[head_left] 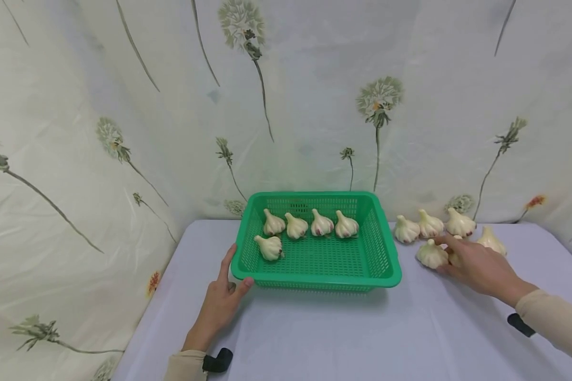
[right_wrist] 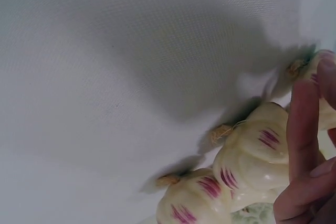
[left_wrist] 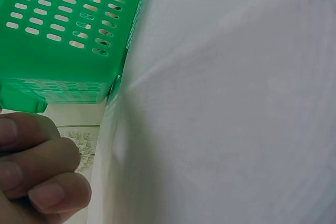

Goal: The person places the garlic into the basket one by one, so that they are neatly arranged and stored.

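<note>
A green plastic basket (head_left: 314, 280) holds several garlic bulbs, four of them in a back row and one garlic bulb (head_left: 269, 247) in front at the left. At its front left corner, my left hand (head_left: 219, 304) holds the basket between index finger and thumb. The other left fingers (left_wrist: 44, 161) are curled below the rim. My right hand (head_left: 481, 264) reaches into the loose bulbs on the right and pinches a garlic bulb (head_left: 431, 255) at their near left. Another garlic bulb (head_left: 455, 258) is partly hidden by that hand. In the right wrist view, garlic bulbs (right_wrist: 257, 156) with purple streaks lie beside the fingers (right_wrist: 303, 124).
More garlic bulbs (head_left: 407, 229) stand behind the right hand, with one garlic bulb (head_left: 492, 241) past its knuckles. A white cloth covers the table (head_left: 324, 338). Behind and to the left hangs a curtain (head_left: 310, 106) printed with dandelions.
</note>
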`<state>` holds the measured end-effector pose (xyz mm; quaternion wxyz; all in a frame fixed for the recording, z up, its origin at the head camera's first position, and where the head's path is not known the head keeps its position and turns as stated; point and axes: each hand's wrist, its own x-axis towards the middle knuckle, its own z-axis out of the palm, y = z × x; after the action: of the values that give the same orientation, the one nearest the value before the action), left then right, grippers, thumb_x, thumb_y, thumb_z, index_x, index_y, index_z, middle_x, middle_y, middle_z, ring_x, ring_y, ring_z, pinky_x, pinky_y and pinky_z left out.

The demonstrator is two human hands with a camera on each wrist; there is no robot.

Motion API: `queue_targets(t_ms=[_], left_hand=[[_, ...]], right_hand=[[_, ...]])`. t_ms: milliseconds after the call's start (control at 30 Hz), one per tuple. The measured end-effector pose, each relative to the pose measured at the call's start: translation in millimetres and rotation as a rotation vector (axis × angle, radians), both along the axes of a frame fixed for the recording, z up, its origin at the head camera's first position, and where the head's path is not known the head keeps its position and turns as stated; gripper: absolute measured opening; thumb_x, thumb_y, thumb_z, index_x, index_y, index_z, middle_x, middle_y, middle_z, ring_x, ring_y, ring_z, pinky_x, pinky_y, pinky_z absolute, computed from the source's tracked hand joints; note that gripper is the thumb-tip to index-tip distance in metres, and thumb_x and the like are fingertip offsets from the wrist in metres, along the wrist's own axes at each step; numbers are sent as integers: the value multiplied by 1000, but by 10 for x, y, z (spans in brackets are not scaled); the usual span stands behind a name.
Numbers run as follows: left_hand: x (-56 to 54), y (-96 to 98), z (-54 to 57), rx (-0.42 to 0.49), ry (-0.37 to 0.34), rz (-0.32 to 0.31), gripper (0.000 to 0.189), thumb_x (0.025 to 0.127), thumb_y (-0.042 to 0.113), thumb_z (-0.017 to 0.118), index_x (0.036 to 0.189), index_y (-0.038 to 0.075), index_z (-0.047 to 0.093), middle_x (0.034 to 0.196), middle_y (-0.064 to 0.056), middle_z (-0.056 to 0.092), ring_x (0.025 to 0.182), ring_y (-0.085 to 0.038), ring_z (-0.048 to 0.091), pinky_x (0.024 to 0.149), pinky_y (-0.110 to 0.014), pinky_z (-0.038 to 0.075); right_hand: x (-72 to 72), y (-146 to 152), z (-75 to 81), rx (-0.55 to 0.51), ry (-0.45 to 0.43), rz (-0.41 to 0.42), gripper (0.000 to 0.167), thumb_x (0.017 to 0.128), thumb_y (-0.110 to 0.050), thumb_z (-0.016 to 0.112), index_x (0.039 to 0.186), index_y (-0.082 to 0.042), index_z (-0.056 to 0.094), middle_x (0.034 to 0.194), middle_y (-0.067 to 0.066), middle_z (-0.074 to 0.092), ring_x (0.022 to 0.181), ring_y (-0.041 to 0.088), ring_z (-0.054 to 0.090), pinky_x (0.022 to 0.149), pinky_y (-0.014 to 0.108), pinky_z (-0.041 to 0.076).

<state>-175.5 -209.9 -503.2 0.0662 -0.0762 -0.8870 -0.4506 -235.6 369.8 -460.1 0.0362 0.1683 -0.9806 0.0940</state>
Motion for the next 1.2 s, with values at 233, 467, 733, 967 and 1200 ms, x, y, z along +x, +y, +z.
queue_targets(t_ms=[233,467,733,967,1200], left_hand=[[12,2,9,6,-4,2,87,101,44,70,169,46,15,49,17,29,45,0,24,46,-22,24],[21,3,7,4,-4,6,87,101,44,71,169,46,16,49,17,30,45,0,24,46,-23,24],[12,1,6,0,-2,-1,87,101,44,70,169,46,16,48,17,31,45,0,24,45,-23,24],[3,-6,7,-10,9,1,87,101,44,70,169,46,16,49,17,30,46,0,24,46,-23,24],[-3,2,9,-7,7,2,87,101,43,70,168,47,15,49,16,30,46,0,24,46,-22,23]], right_hand=[[21,-14,-54,-33,6,7,58,88,-28,89,133,-10,57,107,15,74,74,15,63,55,37,46],[47,-29,-134,-60,21,33,56,89,-21,87,132,-7,53,104,15,75,70,13,62,57,35,46],[46,-44,-135,-73,15,30,61,88,-17,86,137,-7,52,94,7,70,69,12,55,57,33,43],[43,-52,-151,-46,27,24,64,89,-19,85,142,1,56,98,10,72,75,16,59,61,36,44],[57,-69,-162,-53,53,11,63,88,-16,84,142,4,58,84,2,63,73,16,54,59,35,40]])
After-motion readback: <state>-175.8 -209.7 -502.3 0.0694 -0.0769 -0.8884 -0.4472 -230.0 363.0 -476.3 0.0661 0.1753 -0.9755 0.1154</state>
